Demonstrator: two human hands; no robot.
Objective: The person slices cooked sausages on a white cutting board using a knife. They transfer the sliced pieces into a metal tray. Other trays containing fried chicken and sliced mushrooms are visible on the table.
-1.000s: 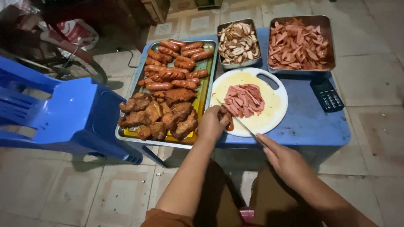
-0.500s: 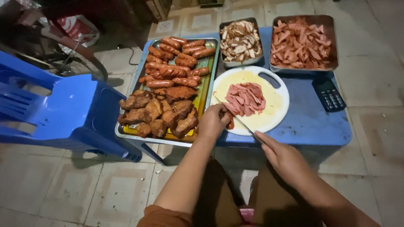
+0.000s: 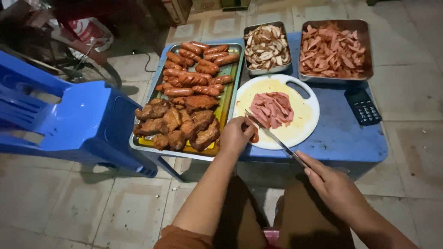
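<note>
On the blue surface sits a round white board with sliced sausage. The right hand grips a knife; the left hand pinches a sausage piece at the board's edge.

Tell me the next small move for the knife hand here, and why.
Probably bring the knife down through the sausage piece that the left hand pins at the near edge of the white cutting board. The right hand holds the blade angled just over it, and a pile of slices lies beyond.
</note>
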